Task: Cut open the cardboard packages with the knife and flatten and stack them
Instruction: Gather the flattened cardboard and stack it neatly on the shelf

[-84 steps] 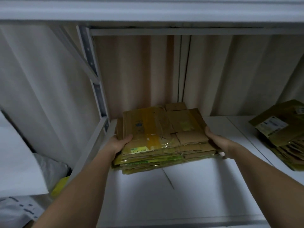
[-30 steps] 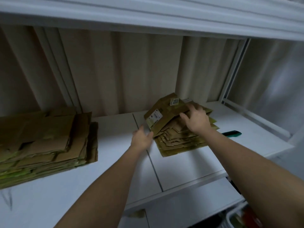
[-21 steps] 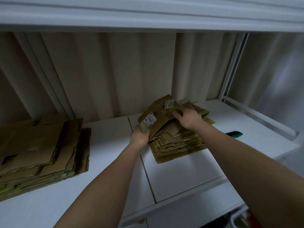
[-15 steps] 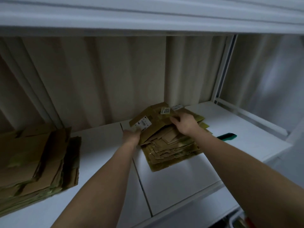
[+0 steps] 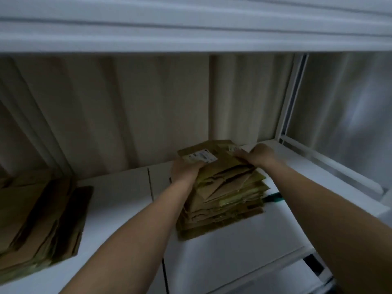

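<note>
- A white shelf is filling the lower part of the view, under another white shelf board that is crossing the top, and a pale curtain is hanging behind as the background.
- A white metal post is standing at the right side, and a rail is running from it along the shelf edge.
- Both bare forearms are reaching forward from the bottom of the view to a stack of flattened cardboard that is lying on the right half of the shelf.
- The left hand is gripping the left edge of the top piece of cardboard, with the fingers curling around it; the fingertips are hidden under the piece.
- The right hand is holding the far right corner of the same top piece, fingers bent on it, knuckles facing up.
- The top piece, which is carrying a white label, is lying between the two hands and is tilting a little, its near side lifted off the pieces below.
- The rest of the stack is lying under and in front of the hands, its pieces not lined up evenly.
- A green knife handle is showing just beside the right side of the stack, partly hidden by the right forearm.
- A second stack of cardboard is resting on the left end of the shelf, well apart from the hands.
</note>
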